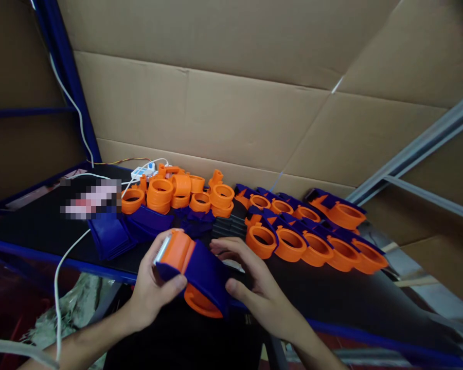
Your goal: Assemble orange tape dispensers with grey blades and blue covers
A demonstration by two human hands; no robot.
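A tape dispenser [206, 267], with an orange body, blue side cover and serrated metal blade [162, 249], is held tilted above the table's front edge. My left hand [150, 288] grips its blade end, thumb pressed on the front. At the other end, my right hand [256, 285] curls around the blue cover; its thumb touches the cover's edge and its fingertips are partly behind it. Just beyond the hands lie blue side covers [111, 234] and a stack of dark grey pieces [229, 227].
Orange ring-shaped parts [160, 192] are piled at the back left. Rows of orange-and-blue dispensers [289, 241] fill the right side of the black table [332, 303]. A white cable [57, 288] hangs over the front edge. A power strip [142, 172] sits by the cardboard wall [224, 113].
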